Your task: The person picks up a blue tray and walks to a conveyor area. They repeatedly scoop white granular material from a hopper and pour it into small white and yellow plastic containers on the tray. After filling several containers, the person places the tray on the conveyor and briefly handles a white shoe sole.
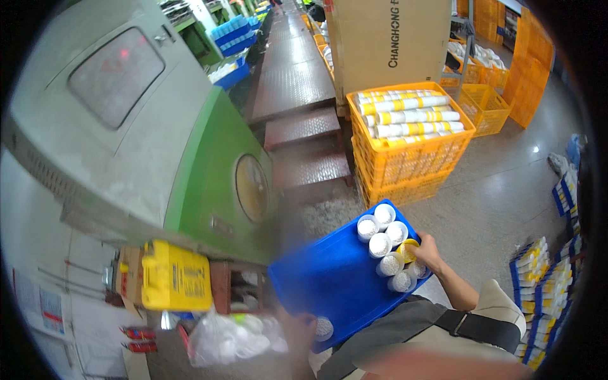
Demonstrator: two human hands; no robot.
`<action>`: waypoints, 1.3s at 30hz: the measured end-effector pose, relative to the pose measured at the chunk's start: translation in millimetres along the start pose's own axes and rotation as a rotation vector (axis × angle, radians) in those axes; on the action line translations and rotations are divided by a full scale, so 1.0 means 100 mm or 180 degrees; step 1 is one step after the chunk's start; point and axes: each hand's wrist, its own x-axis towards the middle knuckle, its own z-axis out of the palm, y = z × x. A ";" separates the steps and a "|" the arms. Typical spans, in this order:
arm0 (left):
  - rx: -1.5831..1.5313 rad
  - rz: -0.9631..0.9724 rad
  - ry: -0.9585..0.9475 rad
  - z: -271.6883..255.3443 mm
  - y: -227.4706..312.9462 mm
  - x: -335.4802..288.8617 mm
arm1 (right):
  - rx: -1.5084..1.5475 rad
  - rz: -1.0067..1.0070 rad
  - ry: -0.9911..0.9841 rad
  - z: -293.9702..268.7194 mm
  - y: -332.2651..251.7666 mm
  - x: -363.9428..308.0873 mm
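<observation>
A blue plastic tray (345, 269) is held in front of my body, tilted in the picture. Along its right side stand several clear cups (380, 244) filled with white pellets, and a yellow cup (408, 251) among them. One more clear cup (323, 328) stands at the near left corner. My right hand (427, 251) is closed over the tray's right edge, its fingers beside the yellow cup. At the near left edge my left hand (300, 326) is blurred, next to the lone cup; it appears closed on the tray rim, with the fingers partly hidden.
Stacked orange crates (411, 152) full of white-and-yellow tubes stand ahead, before a big cardboard box (392, 50). Metal steps (307, 142) lead up to a walkway. A green-and-grey machine (209, 164) stands left, near a yellow container (176, 278) and a plastic bag (231, 339).
</observation>
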 end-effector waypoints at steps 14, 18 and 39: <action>-0.0417 -0.0195 0.0041 -0.45 1.08 6.05 | 0.0123 -0.0271 0.0031 1.35 -2.21 5.50; -0.0357 -0.0121 -0.0025 -0.50 1.39 7.70 | 0.0126 -0.0314 0.0042 1.60 -2.87 7.02; -0.1560 0.0121 -0.1044 -1.92 4.26 15.00 | -0.0136 0.0596 0.0945 0.54 -6.27 12.48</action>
